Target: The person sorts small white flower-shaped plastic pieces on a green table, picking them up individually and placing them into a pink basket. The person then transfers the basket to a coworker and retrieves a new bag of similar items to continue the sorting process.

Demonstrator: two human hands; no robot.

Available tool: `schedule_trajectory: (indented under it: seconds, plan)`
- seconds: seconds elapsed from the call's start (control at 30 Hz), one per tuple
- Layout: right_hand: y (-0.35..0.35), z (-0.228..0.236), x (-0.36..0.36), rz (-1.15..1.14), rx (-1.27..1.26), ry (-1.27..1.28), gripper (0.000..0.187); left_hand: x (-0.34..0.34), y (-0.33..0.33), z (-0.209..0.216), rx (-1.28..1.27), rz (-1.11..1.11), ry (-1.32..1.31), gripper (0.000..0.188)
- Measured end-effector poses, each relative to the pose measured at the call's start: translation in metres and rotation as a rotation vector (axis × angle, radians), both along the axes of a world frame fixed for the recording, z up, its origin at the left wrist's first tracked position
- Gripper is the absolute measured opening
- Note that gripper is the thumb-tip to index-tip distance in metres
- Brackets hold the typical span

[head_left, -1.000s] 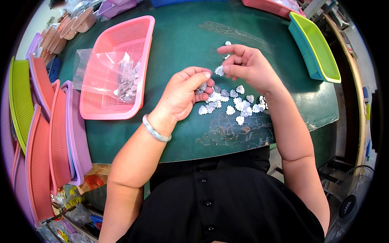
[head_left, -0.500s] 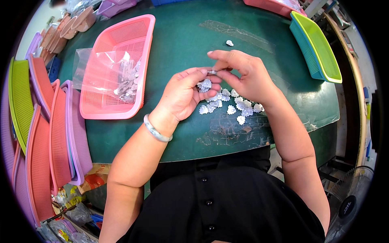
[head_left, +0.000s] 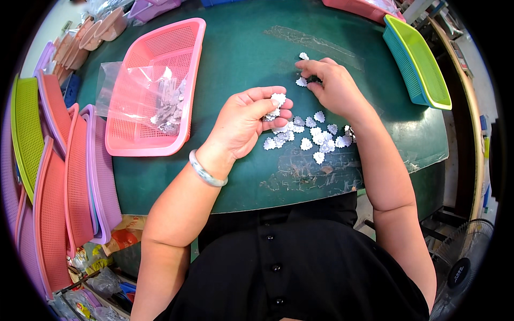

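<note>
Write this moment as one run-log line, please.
left hand: holding silvery pieces; right hand: near loose piece, contact unclear; scattered pieces: on green table; pink basket: more pieces

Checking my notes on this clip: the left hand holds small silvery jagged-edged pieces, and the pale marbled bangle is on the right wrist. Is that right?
Not quite: the head view shows the pale marbled bangle on the left wrist. The left hand does hold small silvery jagged-edged pieces.

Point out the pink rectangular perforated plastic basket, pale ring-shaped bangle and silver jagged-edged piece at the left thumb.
Pink basket (head_left: 142,151): head view, near rim.
Pale bangle (head_left: 203,171): head view, middle of band.
Silver piece (head_left: 279,99): head view, visible face.
</note>
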State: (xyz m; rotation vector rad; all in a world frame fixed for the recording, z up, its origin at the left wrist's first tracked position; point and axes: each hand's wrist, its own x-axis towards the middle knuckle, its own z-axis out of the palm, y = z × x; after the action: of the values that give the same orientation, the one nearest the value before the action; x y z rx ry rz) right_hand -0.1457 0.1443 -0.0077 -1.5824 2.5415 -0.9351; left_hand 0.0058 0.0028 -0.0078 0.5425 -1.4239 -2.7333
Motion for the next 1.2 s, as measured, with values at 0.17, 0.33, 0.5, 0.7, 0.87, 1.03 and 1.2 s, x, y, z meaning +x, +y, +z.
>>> schedule_trajectory:
  seconds: [0.17,0.33,0.5,0.7,0.87,1.03,1.2]
  plan:
    - [-0.001,0.001,0.001,0.022,-0.038,-0.025,0.039,0.001,0.000,0.002,-0.092,-0.034,-0.037,0.022]
    - [-0.001,-0.006,-0.003,0.073,-0.049,0.025,0.040,0.001,0.000,0.000,-0.126,-0.020,-0.035,0.017]
    - [-0.003,0.002,0.002,-0.056,-0.128,-0.471,0.034,0.000,-0.002,-0.001,0.002,0.017,-0.015,0.009]
    - [-0.005,0.013,0.015,0.047,-0.305,-1.031,0.038,-0.001,-0.001,-0.001,-0.006,0.033,-0.010,0.013]
    - [-0.007,0.013,0.027,0.075,-0.339,-0.901,0.039,0.001,0.001,-0.001,0.004,-0.059,-0.062,0.021]
    - [-0.008,0.012,0.034,0.127,-0.360,-0.973,0.038,0.001,-0.001,-0.002,0.014,-0.010,-0.052,0.022]
    - [-0.007,0.013,0.035,0.138,-0.332,-0.930,0.039,0.000,-0.002,-0.004,0.019,0.004,-0.060,0.020]
